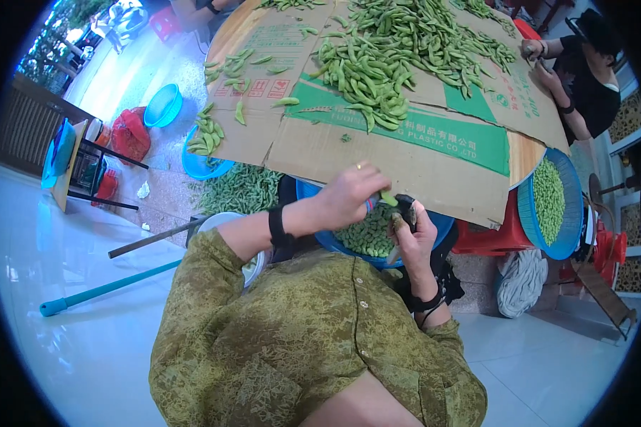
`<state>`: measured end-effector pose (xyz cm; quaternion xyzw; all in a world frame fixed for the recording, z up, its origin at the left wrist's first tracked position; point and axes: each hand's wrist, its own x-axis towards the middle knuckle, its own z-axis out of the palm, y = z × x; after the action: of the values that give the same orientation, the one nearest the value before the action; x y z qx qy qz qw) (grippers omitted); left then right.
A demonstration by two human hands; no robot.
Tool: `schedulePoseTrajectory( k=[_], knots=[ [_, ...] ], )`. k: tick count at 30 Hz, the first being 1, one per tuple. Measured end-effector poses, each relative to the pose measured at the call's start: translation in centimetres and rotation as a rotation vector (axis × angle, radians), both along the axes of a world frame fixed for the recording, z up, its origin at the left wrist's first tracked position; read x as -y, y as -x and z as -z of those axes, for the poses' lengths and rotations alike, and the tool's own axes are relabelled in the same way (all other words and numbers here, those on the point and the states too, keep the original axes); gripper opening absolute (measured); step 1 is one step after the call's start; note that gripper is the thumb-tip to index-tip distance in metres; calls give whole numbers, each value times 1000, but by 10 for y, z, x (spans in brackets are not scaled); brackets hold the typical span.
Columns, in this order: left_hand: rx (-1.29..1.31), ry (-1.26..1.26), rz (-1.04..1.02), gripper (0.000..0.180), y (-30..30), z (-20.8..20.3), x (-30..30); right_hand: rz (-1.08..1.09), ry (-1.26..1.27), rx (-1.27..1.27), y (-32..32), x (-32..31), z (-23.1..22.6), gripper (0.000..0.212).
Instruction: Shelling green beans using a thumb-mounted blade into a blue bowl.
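Observation:
My left hand [349, 196] pinches a green bean pod [388, 198] over a blue basin [445, 226] in my lap. The basin holds trimmed green pods [367, 235]. My right hand [414, 238] is just right of the pod and grips a small dark tool [406, 209] whose tip meets the pod's end. Both wrists wear black bands. Above my hands, a large heap of green pods [392, 50] lies on cardboard sheets [377, 153] that cover a round table.
Another person's hands [538, 57] work at the table's far right edge. A blue basket of green beans [548, 203] sits at the right, above a red stool [495, 238]. Under the table's left side are a blue basin [199, 167] and loose pods [242, 188]. A teal pole [107, 288] lies on the tiled floor.

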<state>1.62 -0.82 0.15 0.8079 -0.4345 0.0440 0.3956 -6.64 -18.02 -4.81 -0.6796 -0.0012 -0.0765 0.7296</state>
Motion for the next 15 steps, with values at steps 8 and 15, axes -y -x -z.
schedulePoseTrajectory(
  k=[8, 15],
  knots=[
    [223, -310, -170, 25, -80, 19, -38, -51, 118, 6, 6, 0, 9, 21],
    [348, -668, -655, 38, -143, 21, -187, -79, 182, 29, 10, 2, 14, 16]
  ],
)
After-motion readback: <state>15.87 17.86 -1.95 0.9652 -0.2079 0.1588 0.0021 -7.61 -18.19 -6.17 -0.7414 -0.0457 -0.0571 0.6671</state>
